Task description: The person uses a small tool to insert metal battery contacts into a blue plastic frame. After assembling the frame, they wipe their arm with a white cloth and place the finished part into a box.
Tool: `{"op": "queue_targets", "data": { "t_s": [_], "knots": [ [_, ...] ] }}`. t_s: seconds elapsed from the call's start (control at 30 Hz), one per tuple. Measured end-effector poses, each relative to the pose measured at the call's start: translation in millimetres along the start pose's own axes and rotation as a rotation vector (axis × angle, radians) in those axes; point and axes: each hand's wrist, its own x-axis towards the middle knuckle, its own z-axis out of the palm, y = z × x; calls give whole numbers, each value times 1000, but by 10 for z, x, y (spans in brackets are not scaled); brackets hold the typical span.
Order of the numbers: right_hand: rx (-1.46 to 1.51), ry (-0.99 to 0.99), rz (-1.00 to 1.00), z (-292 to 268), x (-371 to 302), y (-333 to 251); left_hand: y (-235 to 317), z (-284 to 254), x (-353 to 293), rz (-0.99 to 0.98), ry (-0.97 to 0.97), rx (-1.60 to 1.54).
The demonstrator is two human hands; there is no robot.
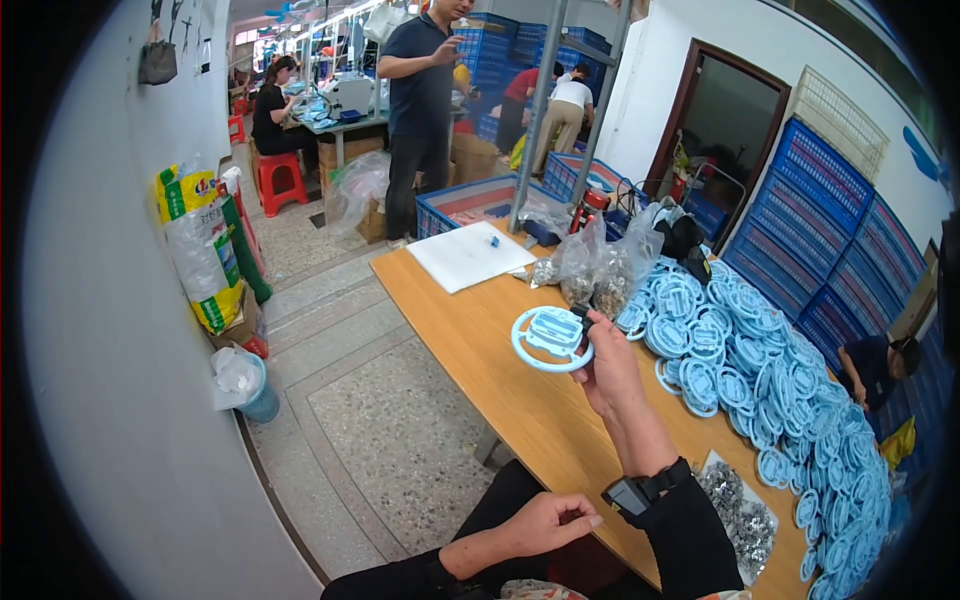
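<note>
My right hand (612, 375) holds a light-blue plastic toy steering wheel (551, 338) by its right rim, above the wooden table (500, 370). The wheel has a raised panel across its middle. A small black part (582, 316) shows at its edge beside my thumb; I cannot tell if it is joined on. My left hand (545, 525) is low by my lap, at the table's near edge, fingers curled in with nothing showing in them. A large heap of similar blue wheels (760, 370) covers the table's right side. Near my right forearm lies a pile of small shiny metal pieces (738, 515).
Clear bags of small parts (595, 270) stand behind the wheel, near a white board (470, 255). Metal posts (540, 120) rise at the table's far end. Blue crates (820, 200) are stacked at right. A standing person (420, 100) and others are beyond; a bin (258, 390) is at left.
</note>
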Motion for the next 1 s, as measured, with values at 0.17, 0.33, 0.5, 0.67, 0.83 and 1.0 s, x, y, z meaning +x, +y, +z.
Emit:
{"op": "queue_targets", "data": {
  "t_s": [0.17,0.33,0.5,0.67,0.83,1.0],
  "knots": [
    [-21,-38,14,-83,35,20,-21,14,18,15,-13,3],
    [-31,-12,7,-35,-9,-3,-38,10,10,-7,-21,-12],
    [-37,-25,13,-63,2,15,-92,17,9,-22,-23,-24],
    [-31,-46,1,-30,-39,-37,-103,24,16,-26,-39,-11],
    [-34,-9,6,-17,-51,-77,-105,38,42,17,-37,-8],
    [-108,-10,23,46,-104,-181,-100,20,69,-31,-41,7]
  ]
}}
